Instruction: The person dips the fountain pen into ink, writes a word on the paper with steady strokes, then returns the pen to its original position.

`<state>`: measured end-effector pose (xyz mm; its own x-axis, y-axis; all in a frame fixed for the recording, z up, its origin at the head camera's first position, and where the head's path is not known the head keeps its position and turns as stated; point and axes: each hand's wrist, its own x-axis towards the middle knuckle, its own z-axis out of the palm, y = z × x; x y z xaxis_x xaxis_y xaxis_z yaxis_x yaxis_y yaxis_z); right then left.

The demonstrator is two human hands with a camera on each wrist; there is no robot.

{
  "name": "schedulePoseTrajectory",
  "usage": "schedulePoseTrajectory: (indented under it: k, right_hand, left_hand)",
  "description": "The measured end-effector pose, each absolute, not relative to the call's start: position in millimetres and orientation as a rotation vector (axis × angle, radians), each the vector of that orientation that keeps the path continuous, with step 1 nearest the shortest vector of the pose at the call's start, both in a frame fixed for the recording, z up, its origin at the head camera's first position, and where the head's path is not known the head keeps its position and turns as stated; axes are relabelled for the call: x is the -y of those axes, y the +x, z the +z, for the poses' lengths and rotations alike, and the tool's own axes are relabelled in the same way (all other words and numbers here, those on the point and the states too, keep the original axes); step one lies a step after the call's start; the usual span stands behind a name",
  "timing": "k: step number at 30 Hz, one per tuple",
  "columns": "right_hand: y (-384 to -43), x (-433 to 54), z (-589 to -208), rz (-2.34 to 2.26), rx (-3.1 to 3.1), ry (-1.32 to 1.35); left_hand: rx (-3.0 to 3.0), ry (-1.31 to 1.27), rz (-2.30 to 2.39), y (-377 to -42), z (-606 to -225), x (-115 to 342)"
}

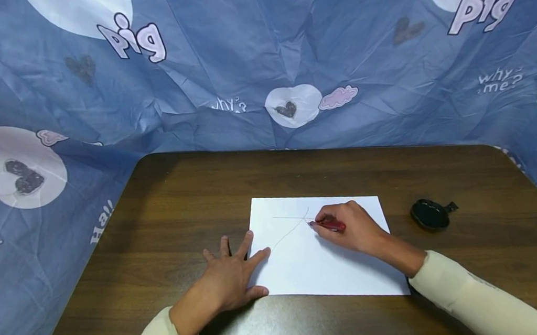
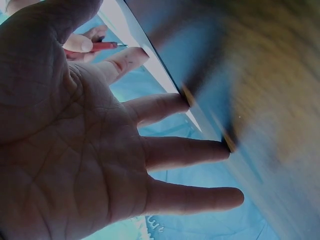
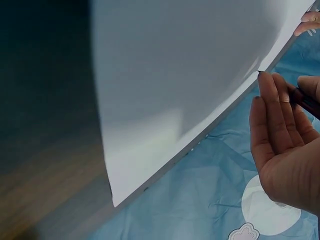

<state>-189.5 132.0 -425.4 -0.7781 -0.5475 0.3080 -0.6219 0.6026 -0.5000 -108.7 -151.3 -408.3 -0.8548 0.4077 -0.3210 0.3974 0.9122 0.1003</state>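
Note:
A white sheet of paper (image 1: 324, 268) lies on the brown table, bearing a few thin drawn lines that cross near its top middle. My right hand (image 1: 352, 227) pinches a red pen (image 1: 333, 226), whose tip meets the paper close to that crossing. In the left wrist view the red pen (image 2: 103, 46) shows with its thin tip. Spread wide, my left hand (image 1: 232, 275) rests at the paper's left edge, thumb and index fingertip on the sheet and other fingers toward the table. The left wrist view shows the palm and straight fingers (image 2: 185, 152).
A small round black dish (image 1: 430, 214) with a short tab stands on the table (image 1: 181, 195) right of the paper. Behind and to the left hangs a blue cloth (image 1: 221, 45) printed with hearts and words, along the table's far edge.

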Motion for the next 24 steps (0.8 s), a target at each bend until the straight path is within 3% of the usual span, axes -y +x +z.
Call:
schedulePoseTrajectory:
  k: [24]
  right_hand:
    - [-174,-149,-421,0.937,2.846,0.925]
  left_hand:
    - [-2.733,0.577,0.03,-109,-408,150]
